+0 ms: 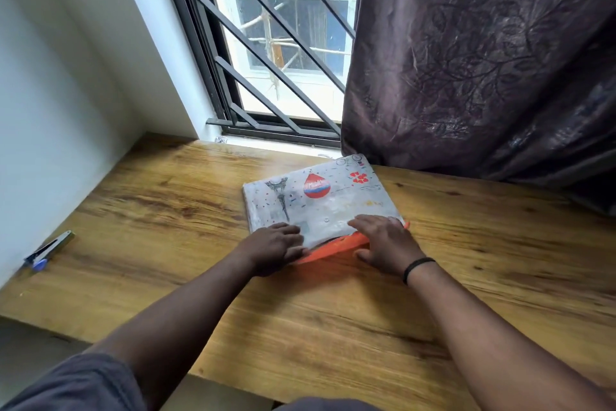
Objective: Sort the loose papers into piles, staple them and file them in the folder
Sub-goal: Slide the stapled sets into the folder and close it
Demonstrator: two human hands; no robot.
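At the window desk (166,197), I have both hands on the folder (320,200), a grey zip pouch printed with a tower, a red-and-blue drop and small red hearts, lying flat on the wood just below the window sill (276,142). Its far corner reaches nearly to the hem of the dark patterned curtain (483,60) that hangs to the folder's right.

My left hand (275,249) rests on the folder's near left corner, fingers laid fairly flat on the grey cover with the thumb side down at the orange edge (333,249); whether it pinches that edge I cannot tell. My right hand (386,244) sits on the near right corner, fingers spread over the cover and thumb low beside the orange strip, which bulges open between the two hands and shows a dark gap under the cover. A black band (418,269) circles the right wrist.

No loose papers show outside the folder; what lies inside the gap is too dark to read.

Well to the folder's left, near the desk's edge by the white wall (50,77), lies a stapler (55,245) with a blue-tipped end, apart from both hands. Behind the folder, the window's black metal grille (266,44) looks out on a pale building.
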